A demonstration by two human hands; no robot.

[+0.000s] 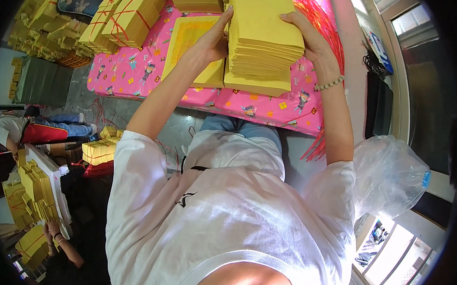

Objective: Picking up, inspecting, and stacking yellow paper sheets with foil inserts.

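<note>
Between my two hands is a thick stack of yellow paper sheets (266, 29), its layered near edge fanned unevenly. My left hand (215, 40) presses against the stack's left side, thumb up along its edge. On the other side my right hand (309, 36) grips the right edge, its thumb lying over the top sheet; a beaded bracelet is on that wrist. Under the held stack is another yellow paper stack (259, 84). A flat yellow stack with an orange-tinted printed top (184, 41) lies left of it, partly behind my left forearm.
The table has a pink patterned cover (139, 82). Yellow bundles tied with red string (134, 18) stand at its far left; loose red strings (323, 24) lie at the far right. A clear plastic bag (390, 175) is by my right arm. Other people work at lower left among yellow bundles (35, 185).
</note>
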